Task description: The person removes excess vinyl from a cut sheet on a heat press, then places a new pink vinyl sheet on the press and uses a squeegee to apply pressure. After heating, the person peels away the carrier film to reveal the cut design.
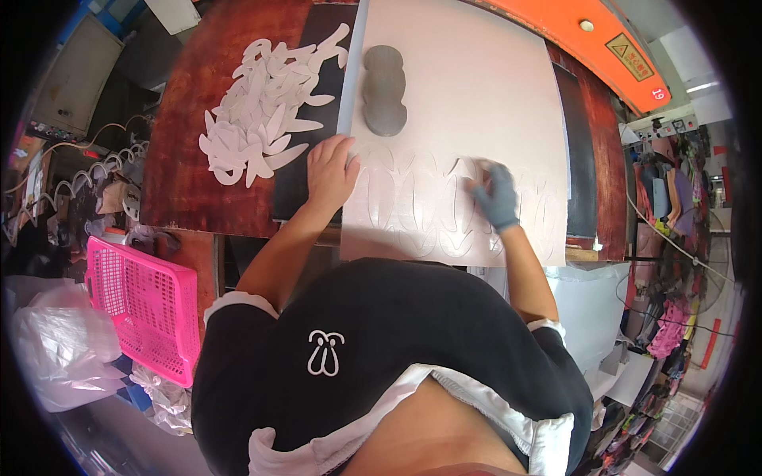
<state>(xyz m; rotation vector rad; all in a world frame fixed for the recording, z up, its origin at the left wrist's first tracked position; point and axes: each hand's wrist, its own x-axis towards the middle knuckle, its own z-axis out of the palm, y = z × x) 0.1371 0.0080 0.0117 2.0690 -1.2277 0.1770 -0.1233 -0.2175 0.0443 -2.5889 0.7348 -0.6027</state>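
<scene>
A pale pinkish sheet lies over the table, with rows of curved cut outlines along its near part. My bare left hand rests at the sheet's left edge, its fingers stretched out and holding nothing. Over the cut outlines, right of the middle, is my right hand in a grey glove. Its fingertips are blurred against the sheet, so any grip on a cut piece cannot be made out. Farther back on the sheet sits a dark grey cutting die with a wavy outline. Left of it lies a heap of curved cut pieces.
An orange machine beam crosses the far right. Black mat shows beside the sheet on the reddish-brown table. A pink plastic basket stands lower left, near clear plastic bags. Several colourful scraps hang at right.
</scene>
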